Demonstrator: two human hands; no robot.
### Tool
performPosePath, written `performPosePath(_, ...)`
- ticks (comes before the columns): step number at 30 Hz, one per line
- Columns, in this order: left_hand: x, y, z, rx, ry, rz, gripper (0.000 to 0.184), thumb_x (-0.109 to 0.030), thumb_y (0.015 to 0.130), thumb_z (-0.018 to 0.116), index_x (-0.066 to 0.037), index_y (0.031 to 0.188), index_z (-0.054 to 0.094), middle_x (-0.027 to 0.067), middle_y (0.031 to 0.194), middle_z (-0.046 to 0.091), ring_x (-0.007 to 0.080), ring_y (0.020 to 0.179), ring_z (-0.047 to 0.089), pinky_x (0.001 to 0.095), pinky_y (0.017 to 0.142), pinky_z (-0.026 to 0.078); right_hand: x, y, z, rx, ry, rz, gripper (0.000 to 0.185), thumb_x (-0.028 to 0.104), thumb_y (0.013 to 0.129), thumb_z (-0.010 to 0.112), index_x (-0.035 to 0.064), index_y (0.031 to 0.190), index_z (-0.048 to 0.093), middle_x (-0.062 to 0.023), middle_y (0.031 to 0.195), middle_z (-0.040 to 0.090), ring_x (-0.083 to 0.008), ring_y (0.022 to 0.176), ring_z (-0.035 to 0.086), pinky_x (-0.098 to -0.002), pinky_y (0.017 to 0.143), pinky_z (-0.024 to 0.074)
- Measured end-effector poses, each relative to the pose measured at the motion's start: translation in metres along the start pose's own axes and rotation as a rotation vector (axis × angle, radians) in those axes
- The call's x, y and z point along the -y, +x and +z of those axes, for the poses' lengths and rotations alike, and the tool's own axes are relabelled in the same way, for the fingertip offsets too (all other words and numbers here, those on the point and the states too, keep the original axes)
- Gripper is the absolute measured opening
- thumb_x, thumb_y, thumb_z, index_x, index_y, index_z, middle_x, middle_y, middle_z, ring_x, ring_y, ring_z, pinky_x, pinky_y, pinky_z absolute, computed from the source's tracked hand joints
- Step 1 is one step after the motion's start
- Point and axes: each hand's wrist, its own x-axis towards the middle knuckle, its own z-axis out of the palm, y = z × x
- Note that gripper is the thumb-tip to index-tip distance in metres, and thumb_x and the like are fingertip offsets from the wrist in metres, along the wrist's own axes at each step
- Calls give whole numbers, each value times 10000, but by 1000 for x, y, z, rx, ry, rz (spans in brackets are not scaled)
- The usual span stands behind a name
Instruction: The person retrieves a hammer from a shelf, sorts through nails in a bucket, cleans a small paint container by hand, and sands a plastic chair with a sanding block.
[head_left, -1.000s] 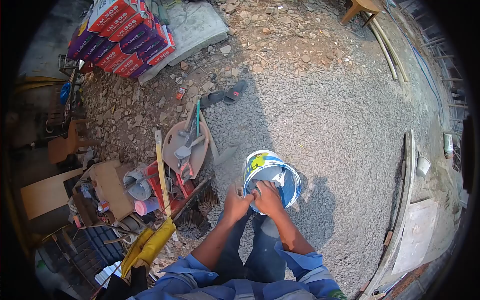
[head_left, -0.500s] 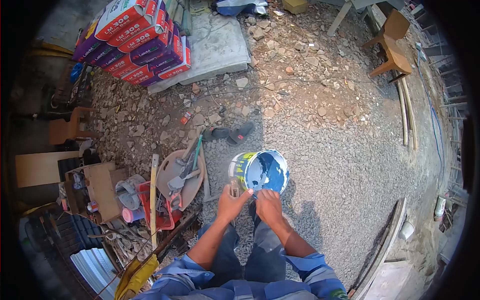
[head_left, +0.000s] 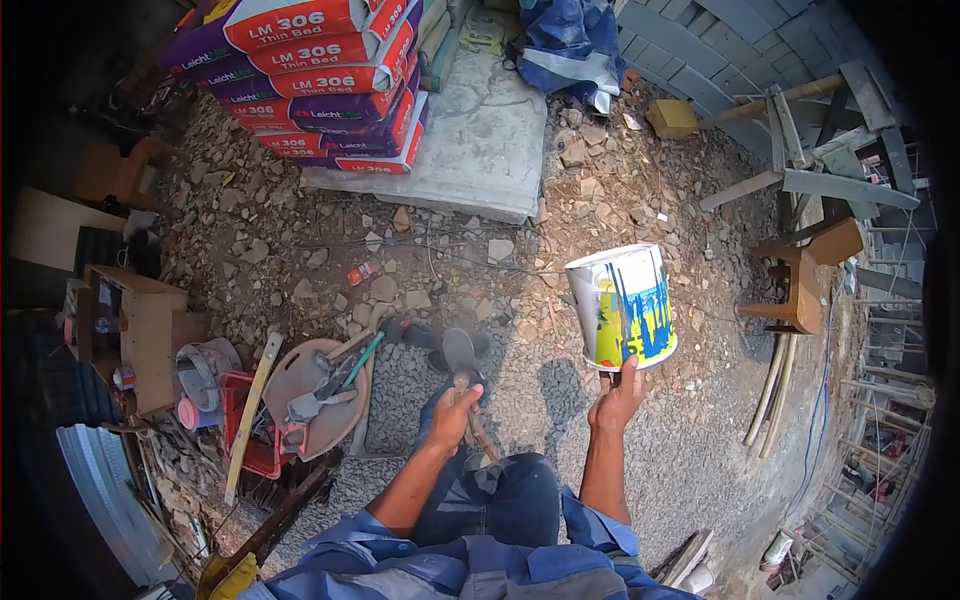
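My right hand (head_left: pixel 618 400) is closed on the bottom edge of a paint bucket (head_left: pixel 628 315), thumb on its side. The bucket is white with a yellow-green label and blue paint drips. It is raised and tipped, its base toward me and its mouth away, so the inside is hidden. Left of it, apart from the bucket, my left hand (head_left: pixel 452 418) grips a wooden-handled tool (head_left: pixel 482 438). The handle sticks out on both sides of the fist; I cannot make out its head, near my knee. A pair of dark slippers (head_left: pixel 460 350) lies just beyond.
A pinkish basin (head_left: pixel 318 405) with tools and a red crate (head_left: pixel 236 410) stand at left. Stacked LM 306 bags (head_left: pixel 330 110) are at upper left on a pale slab (head_left: pixel 480 130). A brown chair (head_left: pixel 800 285) stands at right on stony ground.
The bucket has gone from low in front of me to raised at the right, its side now showing. My right hand moved with it to its base; the left shifted slightly left.
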Motion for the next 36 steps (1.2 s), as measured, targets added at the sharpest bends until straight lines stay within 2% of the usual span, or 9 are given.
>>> performPosePath(5,-78,90,-7,-70,57,23,355,-403,912,728,-69,958,617,15,808,584,133,747,535,300,716,421,-58,177,103,141,-415,-190,346,239,1060,562,-52,1246,575,-87,1093,670,-163,980,641,-339,878,517)
performPosePath(9,-141,126,-14,-187,46,93,336,-402,923,710,-78,925,623,23,792,587,152,750,566,310,744,433,21,268,204,175,136,-35,397,269,1049,581,-42,1293,543,-129,1151,674,-200,1012,668,-350,875,543)
performPosePath(15,-189,211,0,-321,-7,89,307,-364,938,695,-70,872,639,33,771,601,159,786,597,316,762,452,88,325,299,315,99,-651,651,393,980,661,-38,1421,453,-170,1372,590,-292,1202,617,-470,1025,517)
performPosePath(20,-167,339,35,-377,-8,72,303,-324,934,716,-42,1006,632,37,813,613,165,794,606,319,767,470,-152,413,288,422,252,-421,731,371,948,725,-44,1461,410,-197,1446,520,-293,1233,588,-497,1082,472)
performPosePath(23,-159,395,68,-389,-69,-49,345,-313,921,730,-28,1083,623,41,853,619,150,820,603,304,768,477,-408,428,194,477,-823,122,519,361,985,678,-72,1255,583,-173,1154,685,-270,1076,617,-391,983,448)
performPosePath(25,-151,416,94,-344,-142,-103,364,-307,916,737,-23,1112,620,44,867,622,143,833,605,300,765,484,-414,435,176,363,-410,152,442,325,1021,617,-57,1243,597,-120,1164,683,-203,1058,614,-339,942,469)
performPosePath(28,-130,403,119,-235,-266,-188,341,-278,928,734,-27,1127,617,49,875,624,149,830,617,308,741,493,-358,456,185,331,-355,451,428,287,1021,631,-52,1276,580,-98,1192,661,-159,1053,597,-303,935,466)
performPosePath(31,-158,395,160,-258,-265,-205,218,-247,963,696,-49,976,606,34,796,582,160,787,598,313,775,485,-336,499,214,411,-432,287,472,327,1017,653,-31,1315,572,-79,1196,668,-134,1046,605,-297,931,483)
performPosePath(36,-205,387,181,-192,-112,-108,302,-261,937,733,-32,1090,611,26,914,610,141,850,591,304,810,468,-195,541,298,489,-125,201,400,286,1035,627,-34,1268,572,-96,1206,660,-142,1034,614,-295,931,480)
